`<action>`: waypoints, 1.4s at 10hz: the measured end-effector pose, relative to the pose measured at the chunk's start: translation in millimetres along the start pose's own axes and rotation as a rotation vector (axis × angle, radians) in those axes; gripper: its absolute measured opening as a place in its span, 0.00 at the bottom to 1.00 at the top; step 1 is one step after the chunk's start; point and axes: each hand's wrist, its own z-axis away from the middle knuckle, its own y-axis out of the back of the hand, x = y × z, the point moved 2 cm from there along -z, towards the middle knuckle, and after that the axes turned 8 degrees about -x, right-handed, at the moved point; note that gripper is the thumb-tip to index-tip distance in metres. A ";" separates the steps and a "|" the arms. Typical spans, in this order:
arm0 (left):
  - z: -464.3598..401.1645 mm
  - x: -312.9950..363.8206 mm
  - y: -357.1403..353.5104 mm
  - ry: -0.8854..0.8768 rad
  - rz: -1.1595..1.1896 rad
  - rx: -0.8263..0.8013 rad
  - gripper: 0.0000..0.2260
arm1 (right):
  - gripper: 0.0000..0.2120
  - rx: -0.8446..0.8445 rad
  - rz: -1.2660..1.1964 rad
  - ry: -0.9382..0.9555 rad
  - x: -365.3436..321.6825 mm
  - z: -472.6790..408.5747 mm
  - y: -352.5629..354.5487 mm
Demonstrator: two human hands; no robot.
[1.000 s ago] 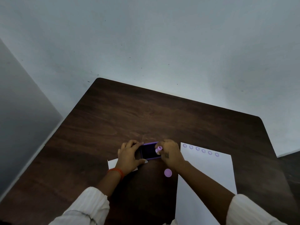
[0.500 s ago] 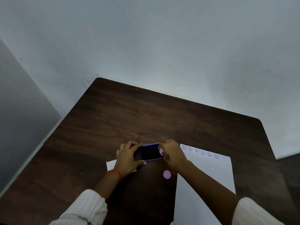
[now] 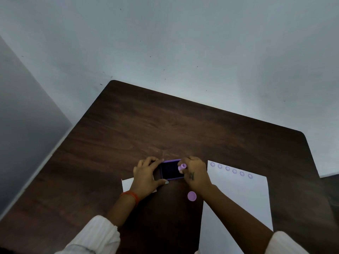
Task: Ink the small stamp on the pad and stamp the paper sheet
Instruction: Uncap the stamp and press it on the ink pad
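Observation:
A purple-framed ink pad [image 3: 170,170] with a dark inked face lies on the dark wooden table [image 3: 165,129]. My left hand [image 3: 146,176] grips the pad's left side, thumb and forefinger on its edges. My right hand [image 3: 195,173] pinches the small lilac stamp [image 3: 181,166] over the right part of the pad; whether its face touches the ink is hidden. The white paper sheet [image 3: 238,195] lies to the right, with a row of several round purple prints along its top edge [image 3: 231,170].
A round lilac cap [image 3: 191,196] lies on the table below my right hand. A small white sheet [image 3: 127,184] pokes out from under my left hand. A pale wall stands behind the table's far edge.
The stamp and my right hand shifted slightly over the pad's right side. My left hand keeps the same hold on the pad. The view moved a little.

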 end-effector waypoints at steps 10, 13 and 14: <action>-1.5 -0.3 0.4 0.013 -0.009 0.013 0.34 | 0.07 0.018 0.097 0.089 -7.6 -5.7 2.6; 0.3 2.8 3.0 0.011 -0.009 -0.008 0.34 | 0.10 -0.092 0.030 0.024 -11.8 -14.7 15.5; 0.9 3.7 4.2 0.011 -0.008 -0.002 0.34 | 0.10 -0.109 -0.004 0.005 -19.6 -19.6 15.5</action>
